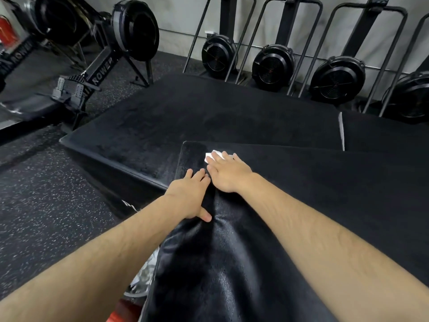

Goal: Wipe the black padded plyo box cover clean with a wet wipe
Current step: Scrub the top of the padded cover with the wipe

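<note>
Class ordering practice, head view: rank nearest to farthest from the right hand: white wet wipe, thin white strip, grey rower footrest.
1. White wet wipe, under the right hand.
2. Thin white strip, right.
3. Grey rower footrest, far left.

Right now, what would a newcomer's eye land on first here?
The white wet wipe, centre frame, pressed flat under the right hand near the far-left corner of the black padded cover. The left hand rests on the cover just beside it. Behind, upright rowing machines line the wall.
</note>
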A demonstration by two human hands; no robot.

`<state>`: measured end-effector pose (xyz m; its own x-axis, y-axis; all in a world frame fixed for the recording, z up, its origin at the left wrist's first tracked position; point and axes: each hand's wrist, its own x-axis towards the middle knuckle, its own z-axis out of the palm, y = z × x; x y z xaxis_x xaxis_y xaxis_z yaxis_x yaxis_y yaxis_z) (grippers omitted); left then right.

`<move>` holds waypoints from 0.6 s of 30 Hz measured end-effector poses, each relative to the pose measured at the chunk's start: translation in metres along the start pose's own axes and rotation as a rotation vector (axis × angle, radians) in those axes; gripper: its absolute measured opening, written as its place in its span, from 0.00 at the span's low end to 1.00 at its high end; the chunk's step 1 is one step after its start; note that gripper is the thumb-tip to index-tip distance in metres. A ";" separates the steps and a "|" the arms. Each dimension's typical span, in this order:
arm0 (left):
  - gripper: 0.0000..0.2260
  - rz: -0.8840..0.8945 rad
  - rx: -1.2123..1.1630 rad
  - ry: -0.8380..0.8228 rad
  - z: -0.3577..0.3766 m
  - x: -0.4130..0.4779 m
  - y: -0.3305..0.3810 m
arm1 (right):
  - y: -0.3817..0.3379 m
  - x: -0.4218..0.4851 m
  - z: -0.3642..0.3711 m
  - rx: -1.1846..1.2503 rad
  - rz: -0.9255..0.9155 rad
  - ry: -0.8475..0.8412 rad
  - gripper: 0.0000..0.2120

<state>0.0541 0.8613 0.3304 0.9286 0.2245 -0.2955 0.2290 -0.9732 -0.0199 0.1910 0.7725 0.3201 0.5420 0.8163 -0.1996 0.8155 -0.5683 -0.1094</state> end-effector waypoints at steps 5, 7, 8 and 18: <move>0.52 -0.006 -0.076 0.013 0.003 -0.004 -0.003 | -0.005 0.048 -0.002 -0.093 -0.044 -0.001 0.25; 0.53 -0.009 -0.134 0.016 0.003 -0.005 -0.008 | -0.004 0.059 -0.008 -0.100 -0.029 0.033 0.24; 0.53 -0.013 -0.162 0.010 0.003 -0.006 -0.010 | -0.004 0.062 -0.011 -0.101 -0.019 0.041 0.24; 0.54 -0.058 -0.136 -0.074 -0.005 -0.006 -0.006 | 0.005 0.010 0.006 -0.026 0.081 0.158 0.21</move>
<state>0.0486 0.8663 0.3365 0.8895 0.2713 -0.3677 0.3239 -0.9419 0.0886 0.1995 0.7775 0.3112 0.6300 0.7749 -0.0510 0.7715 -0.6320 -0.0733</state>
